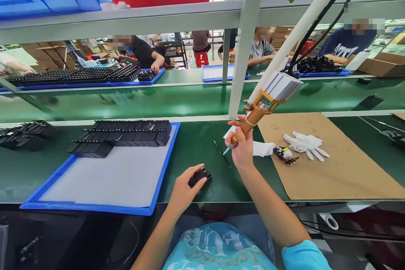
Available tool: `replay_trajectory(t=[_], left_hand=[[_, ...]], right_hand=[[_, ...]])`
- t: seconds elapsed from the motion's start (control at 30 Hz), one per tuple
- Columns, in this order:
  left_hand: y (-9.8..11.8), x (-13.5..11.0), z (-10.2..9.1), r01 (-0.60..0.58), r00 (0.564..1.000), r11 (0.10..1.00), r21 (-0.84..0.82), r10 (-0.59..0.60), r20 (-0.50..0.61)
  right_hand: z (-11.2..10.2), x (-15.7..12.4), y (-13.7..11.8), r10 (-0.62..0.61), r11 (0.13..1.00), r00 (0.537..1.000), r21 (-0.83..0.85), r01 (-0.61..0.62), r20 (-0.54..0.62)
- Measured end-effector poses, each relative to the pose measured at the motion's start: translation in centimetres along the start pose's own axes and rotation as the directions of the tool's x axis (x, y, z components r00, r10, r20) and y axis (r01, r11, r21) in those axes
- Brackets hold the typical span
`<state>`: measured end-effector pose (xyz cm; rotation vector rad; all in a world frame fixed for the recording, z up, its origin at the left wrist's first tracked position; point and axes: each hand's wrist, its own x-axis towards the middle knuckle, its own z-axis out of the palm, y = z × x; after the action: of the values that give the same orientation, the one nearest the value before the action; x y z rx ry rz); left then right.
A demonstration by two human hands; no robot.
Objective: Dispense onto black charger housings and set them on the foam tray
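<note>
My left hand (pixel 185 190) is closed around a small black plastic case (pixel 200 176) on the green bench (pixel 190 147). Its thumb and fingers hold the case by opposite sides. Raised to the right of it, my right hand (pixel 243 145) grips a gold-coloured glue dispensing gun (pixel 251 120) with a pale blue tapered nozzle tip (pixel 227 150). The tip points down and left, above the bench and apart from the case. A thin dark tool like tweezers (pixel 222 155) lies just behind the nozzle.
Left, a blue-rimmed tray (pixel 164 168) bears rows of black cases (pixel 136 133). Right, cardboard (pixel 341 173) carries white gloves (pixel 306 144); a small circuit board (pixel 284 154) lies at its edge. A metal post (pixel 238 71) and the gun's white arm (pixel 294 38) stand ahead. Co-workers sit beyond.
</note>
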<state>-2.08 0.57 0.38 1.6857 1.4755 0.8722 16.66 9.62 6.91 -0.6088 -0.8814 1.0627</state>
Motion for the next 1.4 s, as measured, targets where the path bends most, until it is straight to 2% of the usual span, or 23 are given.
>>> replay_trajectory(t=[0.1,0.2,0.27,0.4,0.5,0.57,0.77,1.0,1.4], left_hand=[[-0.8,0.4,0.3,0.063,0.998,0.978,-0.201,-0.064,0.004],[-1.3,0.6,0.7,0.044,0.999,0.935,-0.352,-0.042,0.014],[-1.5,0.3,0.8,-0.004,1.000,0.951,-0.308,-0.001,-0.017],[-1.8,-1.1,1.6,-0.113,0.986,0.993,0.032,0.116,-0.121],[-1.7,-1.5,2.7,-0.112,0.974,0.962,0.247,0.156,-0.163],[-1.5,-1.2,3.4,-0.080,0.970,0.945,0.318,0.148,-0.195],[-0.5,-0.3,3.4,-0.071,0.983,0.963,0.260,0.112,-0.145],[0.8,-0.6,2.4,-0.141,0.968,0.960,0.242,0.186,-0.171],[1.8,-0.8,2.1,-0.170,0.964,0.972,0.163,0.199,-0.179]], right_hand=[[0.7,-1.2,-0.6,0.039,0.997,0.997,0.068,-0.043,0.063],[1.2,-2.3,-0.9,0.045,0.994,0.993,0.096,-0.056,0.110],[1.5,-2.9,-1.0,0.043,0.995,0.991,0.089,-0.054,0.123],[1.7,-3.6,-1.3,0.032,0.992,0.990,0.114,-0.048,0.137],[1.9,-3.8,-1.4,0.027,0.988,0.991,0.144,-0.047,0.135],[2.1,-3.8,-1.5,0.031,0.989,0.992,0.140,-0.049,0.126],[2.4,-4.0,-1.4,0.046,0.993,0.994,0.108,-0.057,0.101],[2.5,-4.3,-1.2,0.025,0.992,0.996,0.124,-0.035,0.081],[2.8,-4.2,-1.5,0.009,0.995,0.998,0.104,-0.015,0.059]])
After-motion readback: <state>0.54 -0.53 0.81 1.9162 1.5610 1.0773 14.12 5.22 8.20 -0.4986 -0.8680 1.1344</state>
